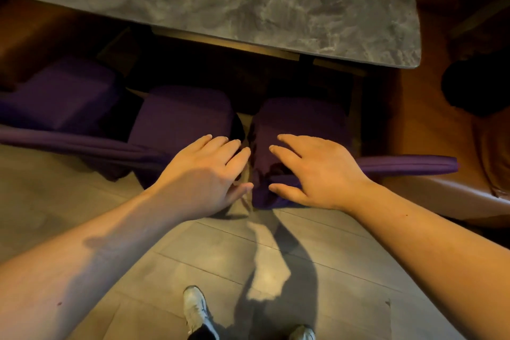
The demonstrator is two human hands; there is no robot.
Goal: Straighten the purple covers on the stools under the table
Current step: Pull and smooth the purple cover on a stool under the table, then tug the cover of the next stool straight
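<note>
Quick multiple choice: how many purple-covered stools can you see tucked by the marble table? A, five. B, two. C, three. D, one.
C: three purple stools show along the table edge, the left stool, the middle stool by the left hand, and the right stool under the right hand.

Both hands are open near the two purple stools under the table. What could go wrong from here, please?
1. The left hand and right hand are over different stools, so one pull may skew both covers.
2. The purple band sticks out past the right stool and could be dragged further.
3. The table edge is close above, so leaning in may bump the head.
</note>
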